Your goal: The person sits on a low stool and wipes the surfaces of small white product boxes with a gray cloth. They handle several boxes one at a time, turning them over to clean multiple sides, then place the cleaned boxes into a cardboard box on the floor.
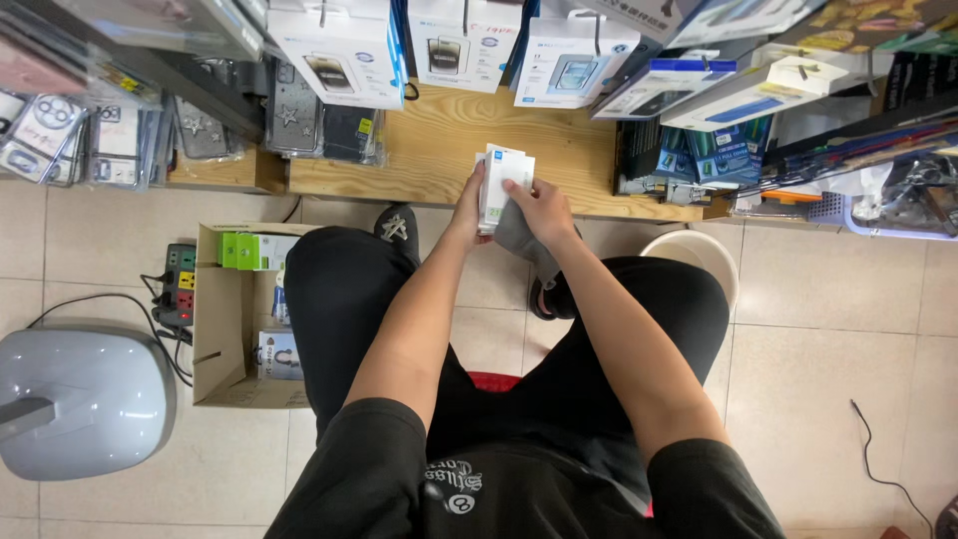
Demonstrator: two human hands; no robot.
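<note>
Seated person gripping a white box over the wooden shelf.

A cardboard box (225, 329) is sitting on the tiled floor (828, 329) at the left. The white box (502, 178) is standing upright before the wooden shelf (439, 150), the left hand (467, 205) grasping its side, the right hand (539, 205) pressing a grey cloth (519, 240) against it.

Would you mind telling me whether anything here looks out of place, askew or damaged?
Nothing looks damaged or spilled. The left hand and right hand hold a white box with a grey cloth. The only untidy bits: a cardboard box sits open on the floor, with a power strip trailing cables beside it.
</note>
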